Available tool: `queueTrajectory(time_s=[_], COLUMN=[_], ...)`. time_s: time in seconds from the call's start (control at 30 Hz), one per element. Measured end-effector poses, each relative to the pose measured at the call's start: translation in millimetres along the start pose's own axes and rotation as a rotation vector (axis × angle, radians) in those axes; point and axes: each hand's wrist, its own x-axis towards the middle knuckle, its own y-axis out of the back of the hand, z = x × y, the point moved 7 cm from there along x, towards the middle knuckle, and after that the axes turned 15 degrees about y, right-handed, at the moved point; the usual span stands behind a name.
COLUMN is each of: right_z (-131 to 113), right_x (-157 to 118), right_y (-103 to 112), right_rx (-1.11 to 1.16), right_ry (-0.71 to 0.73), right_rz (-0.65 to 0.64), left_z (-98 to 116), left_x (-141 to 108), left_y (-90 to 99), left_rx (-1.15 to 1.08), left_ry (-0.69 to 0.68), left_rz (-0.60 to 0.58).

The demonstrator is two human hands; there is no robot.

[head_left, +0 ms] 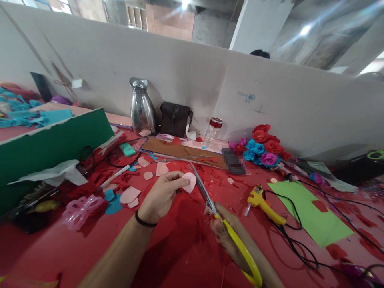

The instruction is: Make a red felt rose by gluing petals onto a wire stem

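Between the thumb and fingers of my left hand is a pale pink paper petal with a rounded edge. My right hand is closed around a pair of scissors, gripping near the pivot, with the yellow handles trailing back toward me. The blades point away from me, just right of the petal, and look nearly closed. More pink paper pieces and blue pieces lie left of my left hand. Red scraps are spread on the red table beyond both hands.
A yellow glue gun with its cord lies at right beside a green sheet. Paper flowers, a glass jar, a dark bag and a steel jug stand along the wall. A green board rises at left.
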Motion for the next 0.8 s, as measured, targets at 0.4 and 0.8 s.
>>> queueTrajectory(time_s=[0.4, 0.8], right_z=[3.2, 5.9], right_x=[-1.3, -0.6], right_y=[-0.8, -2.4], right_rx=[-0.01, -0.04], right_ry=[-0.041, -0.031], right_rz=[-0.004, 0.009], left_z=[1.6, 3.9], left_x=[2.3, 6.0], left_y=[4.2, 7.7], left_rx=[-0.049, -0.081], left_ry=[0.011, -0.014], left_rz=[0.019, 0.012])
